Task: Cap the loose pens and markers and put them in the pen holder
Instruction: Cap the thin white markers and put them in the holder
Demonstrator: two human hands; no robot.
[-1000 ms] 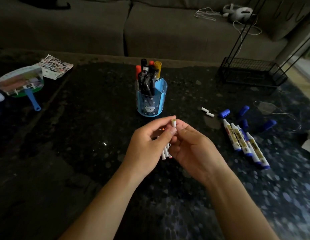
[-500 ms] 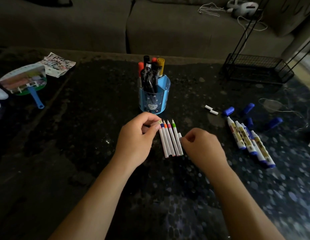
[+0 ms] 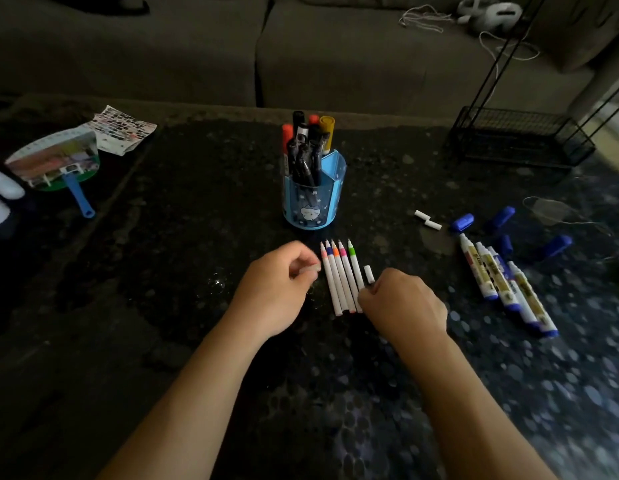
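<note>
Several thin white pens (image 3: 341,278) with bare coloured tips lie side by side on the dark table, just in front of the blue pen holder (image 3: 315,199), which is full of capped pens. My left hand (image 3: 276,289) is curled at the left of the row and pinches a small pale piece, seemingly a white cap. My right hand (image 3: 403,304) is closed at the row's lower right end, its fingertips beside a loose white cap (image 3: 369,273). Two more white caps (image 3: 427,220) lie farther right. Several uncapped whiteboard markers (image 3: 502,282) and loose blue caps (image 3: 462,222) lie at the right.
A hand fan with a blue handle (image 3: 58,161) and a printed paper (image 3: 124,129) lie at the far left. A black wire rack (image 3: 515,140) stands at the back right, with a face mask (image 3: 550,211) in front of it. A grey sofa (image 3: 197,57) runs behind the table.
The thin pens were held up between both hands; now they lie in a row on the table. Both hands have come down and moved apart to either side of the row.
</note>
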